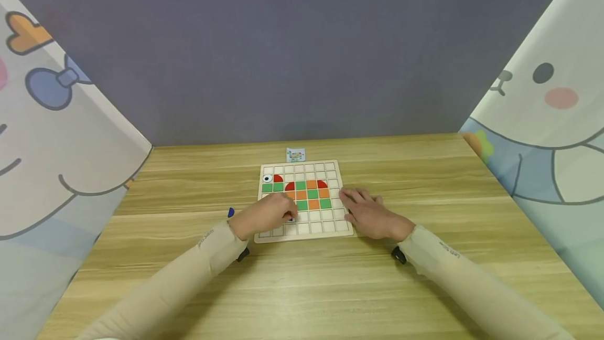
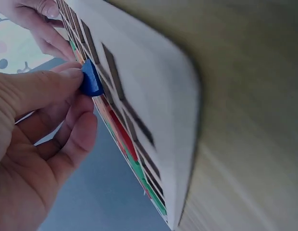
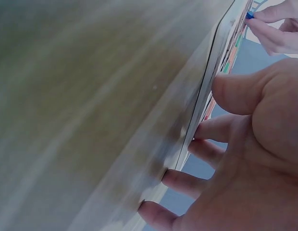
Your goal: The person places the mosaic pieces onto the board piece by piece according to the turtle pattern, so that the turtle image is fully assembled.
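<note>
A square white grid board with a pale wooden rim lies on the table. Over its lower left part, my left hand pinches a small blue tile between thumb and fingers. In the left wrist view the tile is right at the grid cells. At the board's right edge my right hand rests with fingers spread, the thumb and index finger against the rim. Green tiles, orange tiles, red quarter-round tiles and a round eye tile fill several cells.
On the wood-grain table, a loose blue rounded tile lies left of the board, near my left wrist. Behind the board's far edge is a small picture card. A dark grey panel stands along the back.
</note>
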`<action>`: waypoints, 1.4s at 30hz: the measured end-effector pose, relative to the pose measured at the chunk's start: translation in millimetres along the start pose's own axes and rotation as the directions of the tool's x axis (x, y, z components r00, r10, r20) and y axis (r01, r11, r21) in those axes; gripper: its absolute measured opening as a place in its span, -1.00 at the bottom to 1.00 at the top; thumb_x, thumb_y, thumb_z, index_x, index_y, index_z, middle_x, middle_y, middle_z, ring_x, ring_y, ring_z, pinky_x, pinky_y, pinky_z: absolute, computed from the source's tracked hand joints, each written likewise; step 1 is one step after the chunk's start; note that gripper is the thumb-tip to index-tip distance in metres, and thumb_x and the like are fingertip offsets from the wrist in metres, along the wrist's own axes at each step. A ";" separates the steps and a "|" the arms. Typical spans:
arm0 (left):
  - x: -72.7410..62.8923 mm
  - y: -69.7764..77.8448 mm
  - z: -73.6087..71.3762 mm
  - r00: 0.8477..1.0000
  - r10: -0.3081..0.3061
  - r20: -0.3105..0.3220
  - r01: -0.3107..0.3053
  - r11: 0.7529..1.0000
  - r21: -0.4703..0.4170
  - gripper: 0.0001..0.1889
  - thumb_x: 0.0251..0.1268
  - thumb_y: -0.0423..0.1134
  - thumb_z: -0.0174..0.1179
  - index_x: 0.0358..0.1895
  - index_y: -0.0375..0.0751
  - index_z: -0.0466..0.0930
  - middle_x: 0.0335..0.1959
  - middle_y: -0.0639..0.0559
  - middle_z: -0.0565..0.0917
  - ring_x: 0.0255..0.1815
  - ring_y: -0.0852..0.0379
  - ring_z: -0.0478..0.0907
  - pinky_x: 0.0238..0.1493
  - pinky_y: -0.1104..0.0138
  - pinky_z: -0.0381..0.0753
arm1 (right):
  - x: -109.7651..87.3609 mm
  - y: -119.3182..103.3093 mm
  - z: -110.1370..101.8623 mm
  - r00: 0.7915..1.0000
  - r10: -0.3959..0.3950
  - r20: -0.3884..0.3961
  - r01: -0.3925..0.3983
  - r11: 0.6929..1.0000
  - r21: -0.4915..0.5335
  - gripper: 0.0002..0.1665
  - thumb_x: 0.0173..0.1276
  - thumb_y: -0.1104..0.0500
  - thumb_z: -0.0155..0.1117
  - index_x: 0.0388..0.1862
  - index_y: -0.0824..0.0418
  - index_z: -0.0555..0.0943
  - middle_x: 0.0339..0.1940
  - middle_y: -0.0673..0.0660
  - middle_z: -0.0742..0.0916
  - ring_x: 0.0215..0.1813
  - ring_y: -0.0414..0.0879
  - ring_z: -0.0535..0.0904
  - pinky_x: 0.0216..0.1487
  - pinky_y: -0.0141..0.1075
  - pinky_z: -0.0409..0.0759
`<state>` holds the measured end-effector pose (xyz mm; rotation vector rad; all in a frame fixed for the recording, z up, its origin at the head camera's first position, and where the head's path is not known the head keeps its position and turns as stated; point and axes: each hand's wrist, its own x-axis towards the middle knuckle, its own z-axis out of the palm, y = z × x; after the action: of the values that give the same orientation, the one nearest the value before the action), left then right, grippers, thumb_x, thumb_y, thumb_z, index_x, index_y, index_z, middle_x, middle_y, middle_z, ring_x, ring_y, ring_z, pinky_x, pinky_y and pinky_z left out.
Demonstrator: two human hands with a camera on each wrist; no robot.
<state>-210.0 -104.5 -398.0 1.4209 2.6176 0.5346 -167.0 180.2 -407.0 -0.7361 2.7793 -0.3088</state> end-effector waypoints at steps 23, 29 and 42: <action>-6.7 -1.5 -1.5 0.999 -0.034 0.016 0.034 0.999 -0.025 -0.86 0.20 -0.47 0.24 -0.26 -0.20 0.74 -0.30 0.10 0.67 -0.21 0.21 0.56 -0.16 0.44 0.54 | -2.8 -2.2 -1.6 0.999 -0.023 -0.023 0.023 1.000 -0.001 -0.31 0.53 0.10 -0.06 0.49 0.36 0.03 0.48 0.24 0.13 0.44 0.19 -0.01 0.02 0.21 0.23; -8.8 -6.3 -3.5 0.998 -0.054 -0.024 0.055 0.997 0.048 -0.65 0.21 -0.65 0.05 -0.05 -0.23 0.64 -0.05 -0.01 0.63 0.00 0.08 0.53 0.02 0.32 0.50 | -2.7 -1.6 -1.6 1.000 -0.022 -0.021 0.022 1.000 -0.001 -0.30 0.53 0.09 -0.06 0.49 0.35 0.02 0.49 0.24 0.12 0.45 0.19 -0.03 0.04 0.22 0.21; -14.0 -6.6 -2.9 0.990 -0.141 -0.031 0.142 0.989 0.047 -0.49 0.13 -0.68 -0.11 0.11 -0.23 0.55 -0.02 -0.01 0.62 0.00 0.01 0.50 -0.05 0.28 0.52 | -2.3 -1.1 -1.3 1.000 -0.016 -0.013 0.016 1.000 0.005 -0.30 0.53 0.09 -0.07 0.49 0.35 0.01 0.49 0.25 0.11 0.44 0.20 -0.02 0.04 0.21 0.20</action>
<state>-208.3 -120.2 -398.6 1.2361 2.7447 0.4784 -165.0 180.6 -405.0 -0.7587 2.7850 -0.3243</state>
